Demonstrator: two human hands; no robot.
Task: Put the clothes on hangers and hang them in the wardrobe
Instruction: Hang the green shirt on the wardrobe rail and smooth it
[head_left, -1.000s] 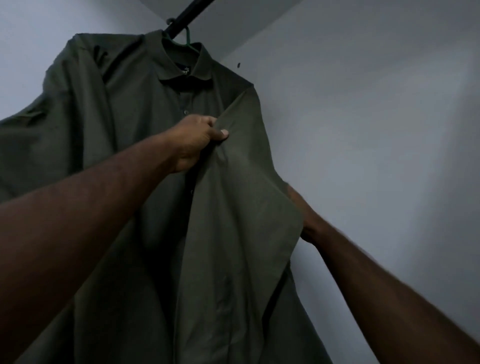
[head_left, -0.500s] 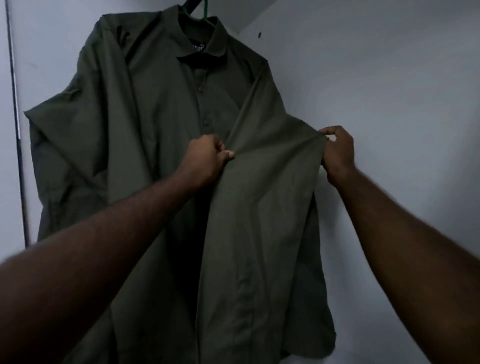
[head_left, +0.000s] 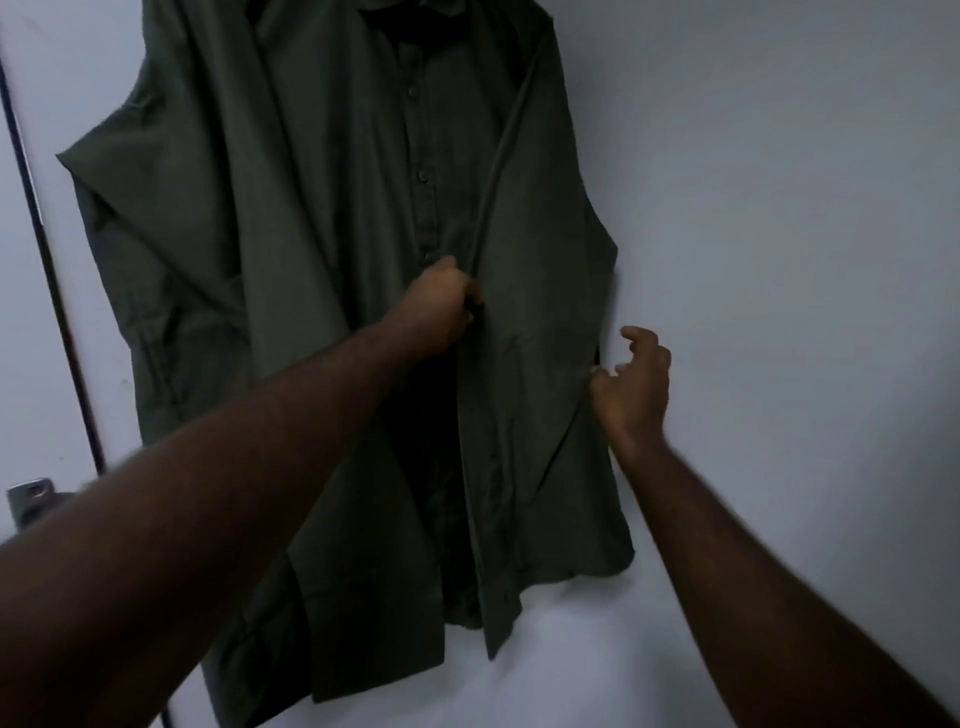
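Shirt (head_left: 322, 291) hangs lengthwise, collar up; left hand (head_left: 441, 306) grips its placket

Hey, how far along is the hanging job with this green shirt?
Done, by the look of it: the dark green shirt already hangs against the wall; its hanger is out of view. In hand: the left hand grips the front placket, straightening it, while the right hand hovers with loose fingers at the shirt's right edge. Left: the lower front is still open. No other clothes are visible.
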